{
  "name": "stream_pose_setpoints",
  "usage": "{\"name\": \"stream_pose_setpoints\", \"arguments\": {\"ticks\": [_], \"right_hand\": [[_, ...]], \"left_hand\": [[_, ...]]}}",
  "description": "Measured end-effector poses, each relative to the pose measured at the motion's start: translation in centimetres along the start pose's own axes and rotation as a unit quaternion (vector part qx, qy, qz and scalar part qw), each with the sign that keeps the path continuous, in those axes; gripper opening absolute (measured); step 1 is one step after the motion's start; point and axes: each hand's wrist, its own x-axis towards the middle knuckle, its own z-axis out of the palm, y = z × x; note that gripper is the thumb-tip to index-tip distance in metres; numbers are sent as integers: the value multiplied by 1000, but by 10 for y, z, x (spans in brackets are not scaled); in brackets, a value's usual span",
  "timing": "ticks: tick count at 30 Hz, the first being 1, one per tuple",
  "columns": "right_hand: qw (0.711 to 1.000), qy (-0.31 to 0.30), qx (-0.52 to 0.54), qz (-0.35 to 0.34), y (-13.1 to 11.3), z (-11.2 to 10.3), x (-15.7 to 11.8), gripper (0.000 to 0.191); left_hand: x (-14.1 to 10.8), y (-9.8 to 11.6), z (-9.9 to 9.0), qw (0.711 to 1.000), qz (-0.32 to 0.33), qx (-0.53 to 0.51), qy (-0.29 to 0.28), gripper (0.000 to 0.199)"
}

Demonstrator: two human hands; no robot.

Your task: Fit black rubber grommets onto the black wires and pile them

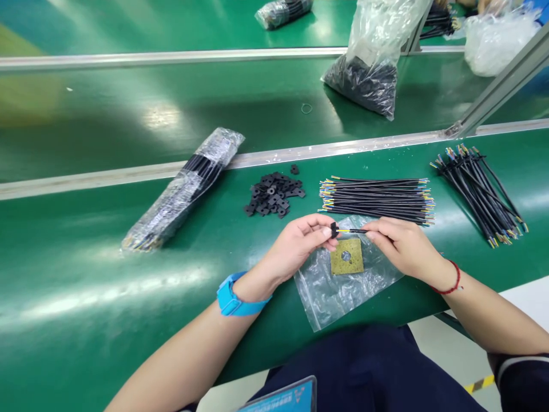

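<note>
Between finger and thumb, my left hand (300, 243) pinches a small black clip-like piece (334, 230). My right hand (403, 246) is closed on a short black cable (357, 231), whose bared yellow wire end reaches to the black piece. Whether the wire passes into the piece is too small to tell. Below the hands, a yellowish square plate with a round hole (352, 264) lies on a clear zip bag (326, 303). A pile of similar black pieces (274, 194) sits beyond my left hand. A row of black cables (377, 197) lies just beyond both hands.
Another cable bundle (476, 194) lies at the right, and a plastic-wrapped bundle (184, 189) at the left. A metal rail (300, 154) crosses the green table. Behind it stand a clear bag of black parts (369, 74) and a slanted metal post (501, 86).
</note>
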Motion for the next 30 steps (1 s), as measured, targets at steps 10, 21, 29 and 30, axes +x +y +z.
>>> {"name": "stream_pose_setpoints", "arguments": {"ticks": [10,21,29,30], "right_hand": [[998,-9,-39,-40,-6,12,12,25],[936,-199,266,116,-2,4,13,30],[925,-210,287,131,-2,15,13,27],[932,-203,275,121,-3,15,13,27]], "left_hand": [[-2,-5,7,974,104,181,88,15],[-5,-7,2,900,224,372,-31,11],[-6,-11,7,870,257,414,-75,17],[-6,-10,8,870,257,414,-76,18]]}}
